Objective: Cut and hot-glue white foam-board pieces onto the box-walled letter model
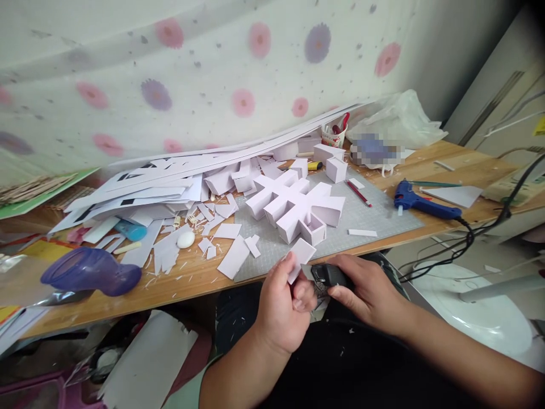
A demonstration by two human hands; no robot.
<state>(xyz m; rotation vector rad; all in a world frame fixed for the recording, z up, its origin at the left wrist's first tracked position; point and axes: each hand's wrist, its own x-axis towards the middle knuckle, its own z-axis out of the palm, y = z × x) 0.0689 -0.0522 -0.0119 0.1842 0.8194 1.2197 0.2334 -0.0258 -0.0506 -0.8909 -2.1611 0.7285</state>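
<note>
Left hand (283, 309), pinched on small white rectangular card (304, 253) (likely light, stiff, creasable; best gripped by edges), near wooden worktop (187, 279); right hand (371, 289), clasping black-handled, metal-bladed cutter (332, 275); beyond, white angular card model (293, 200), grey gridded mat (392, 221).

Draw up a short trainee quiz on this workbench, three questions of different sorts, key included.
1. Which hand holds the knife?
2. True or false: the glue gun is blue.
3. Fill the gap: the pencil lies on the gray ____.

Key:
1. The right hand.
2. True.
3. Mat.
</note>
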